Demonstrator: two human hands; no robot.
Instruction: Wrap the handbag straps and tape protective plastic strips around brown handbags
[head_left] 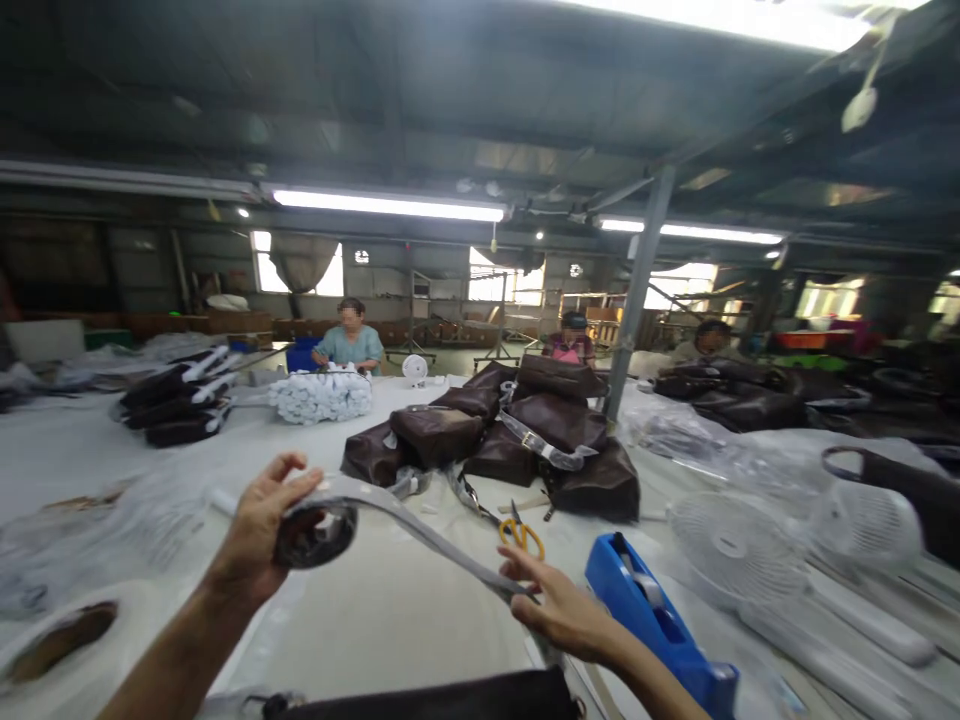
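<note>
My left hand [253, 525] is closed on a rolled-up bag strap [319, 537], dark in the coil and covered by a pale, shiny wrapping. A stretch of the strap runs from the coil across to the right, where my right hand [559, 605] pinches it between thumb and fingers. Below my hands, at the near table edge, lies a dark brown bag [427, 697], only partly in view. Scissors with yellow handles [523, 536] lie just beyond my right hand. A blue tape dispenser [649, 620] stands to its right.
Dark brown leather bags [574, 425] are piled mid-table. White fans [731, 545] lie at the right, near plastic sheeting [675, 440]. A white roll [75, 640] sits at the left front. Behind a white bundle [322, 395], a person [352, 345] works; a metal post [637, 290] rises right.
</note>
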